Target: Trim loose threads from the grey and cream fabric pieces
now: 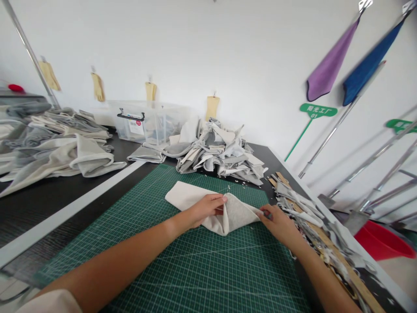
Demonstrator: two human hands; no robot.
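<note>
A piece of off-white and light grey fabric (239, 214) lies partly folded over on a green cutting mat (156, 265). My left hand (208, 209) pinches the fabric near its middle, where a fold stands up. At the right end, my right hand (275, 221) grips the narrow tip of the same fabric between thumb and fingers. A small dark grey bit shows between the right fingers; I cannot make out what it is. The flat left part of the fabric stretches away beyond my left hand.
Behind the mat rises a heap of grey and white fabric pieces (221, 150), beside a clear plastic box (150, 124). More folded fabric (65, 143) is piled at left. Fabric strips and a wooden strip (339, 254) run along the right table edge. A red basin (384, 241) stands beyond it.
</note>
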